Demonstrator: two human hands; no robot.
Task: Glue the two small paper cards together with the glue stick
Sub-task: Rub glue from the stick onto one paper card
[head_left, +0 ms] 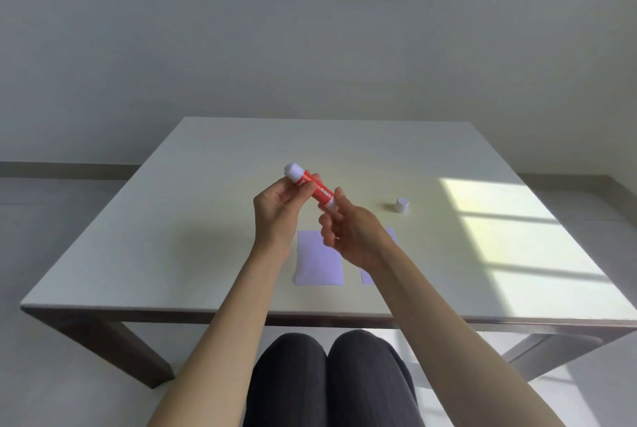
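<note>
Glue stick (312, 187) — smooth red cylinder — pinched between left hand (275, 209) and right hand (351, 233), above flat lilac cards (319, 259).

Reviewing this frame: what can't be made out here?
Head view only:
- Right card: mostly hidden by the right hand and forearm.
- Glue stick label: too small and blurred to read.
- Its lower end: covered by right fingers; twisting cannot be told.
- Left card: any glue on it is indiscernible.
</note>
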